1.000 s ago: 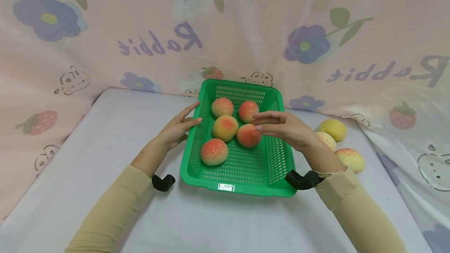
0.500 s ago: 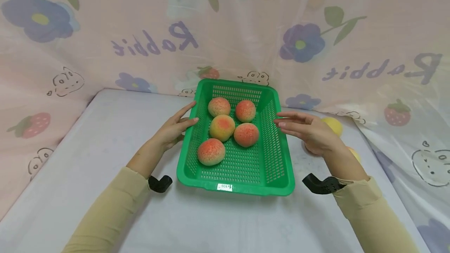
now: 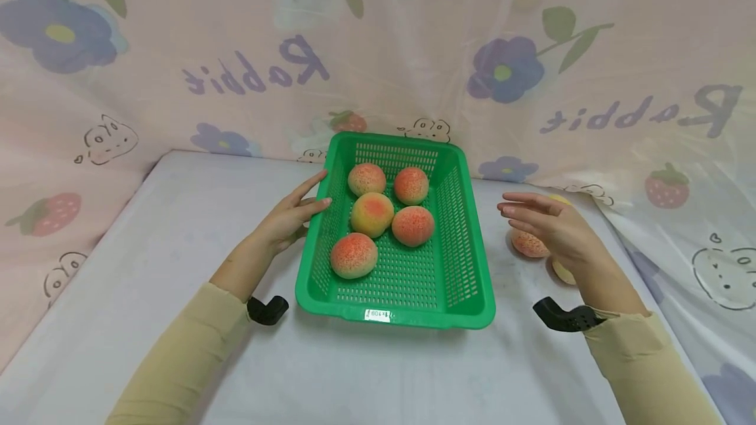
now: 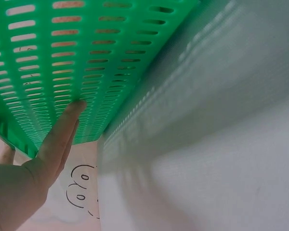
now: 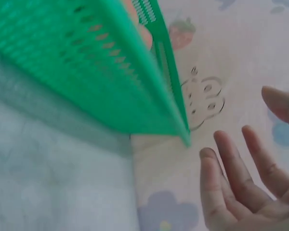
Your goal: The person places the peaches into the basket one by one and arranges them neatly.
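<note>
A green plastic basket (image 3: 394, 317) with slotted walls holds several red-and-yellow peaches (image 3: 372, 214), mostly in its left and far parts. At its left rim my left hand (image 3: 286, 220) holds on, with fingertips over the edge and other fingers (image 4: 62, 132) straight against the outer slotted wall. Off to the right of the basket, my right hand (image 3: 552, 225) is in the air with fingers parted and nothing in them. Below it on the table lie a reddish peach (image 3: 527, 244) and a pale yellow fruit (image 3: 562, 272), both partly hidden by that hand.
Behind the right hand, a bit of a yellow fruit (image 3: 560, 199) shows. A white cloth covers the table (image 3: 236, 359). Patterned curtains (image 3: 390, 71) stand along the back and sides. Each wrist carries a black camera mount (image 3: 268, 311).
My right hand has moved from above the peaches inside the basket, out over its right rim, to the fruits on the right. The left hand stays at the left rim.
</note>
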Demonstrator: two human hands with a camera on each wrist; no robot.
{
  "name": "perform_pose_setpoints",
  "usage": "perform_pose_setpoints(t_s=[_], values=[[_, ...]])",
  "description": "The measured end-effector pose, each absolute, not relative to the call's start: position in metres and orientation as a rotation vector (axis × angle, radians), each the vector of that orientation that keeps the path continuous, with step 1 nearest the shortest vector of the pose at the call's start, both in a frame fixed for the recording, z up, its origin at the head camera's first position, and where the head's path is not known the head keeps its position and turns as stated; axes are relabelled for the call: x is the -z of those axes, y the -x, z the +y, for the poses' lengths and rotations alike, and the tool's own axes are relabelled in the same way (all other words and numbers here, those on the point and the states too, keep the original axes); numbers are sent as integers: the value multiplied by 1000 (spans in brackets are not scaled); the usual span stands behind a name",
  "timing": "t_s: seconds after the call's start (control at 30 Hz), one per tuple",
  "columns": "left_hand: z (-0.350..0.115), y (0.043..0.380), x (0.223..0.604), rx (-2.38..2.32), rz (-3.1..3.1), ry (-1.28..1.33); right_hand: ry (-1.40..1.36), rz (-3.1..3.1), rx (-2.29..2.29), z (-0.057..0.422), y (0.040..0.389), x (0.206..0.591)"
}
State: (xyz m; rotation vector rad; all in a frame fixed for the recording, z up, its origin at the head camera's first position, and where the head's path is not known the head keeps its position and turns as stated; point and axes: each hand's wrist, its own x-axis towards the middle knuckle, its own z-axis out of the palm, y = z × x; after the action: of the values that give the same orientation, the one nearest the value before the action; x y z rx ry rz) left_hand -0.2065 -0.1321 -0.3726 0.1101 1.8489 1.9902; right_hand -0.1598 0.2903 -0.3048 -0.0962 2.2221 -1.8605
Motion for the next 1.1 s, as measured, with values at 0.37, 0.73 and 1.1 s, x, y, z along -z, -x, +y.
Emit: perform_pose_setpoints(t_s=[0.37,0.73,1.1], values=[[-132,207,374,-1992,1846,-116,-197,2253,1999,311,159,325],[-132,207,374,-1989,1854,-104,-475,2310,2157,313,159,340],[-132,206,374,-1989,1849,-110,-671,2295,2302,311,164,352]])
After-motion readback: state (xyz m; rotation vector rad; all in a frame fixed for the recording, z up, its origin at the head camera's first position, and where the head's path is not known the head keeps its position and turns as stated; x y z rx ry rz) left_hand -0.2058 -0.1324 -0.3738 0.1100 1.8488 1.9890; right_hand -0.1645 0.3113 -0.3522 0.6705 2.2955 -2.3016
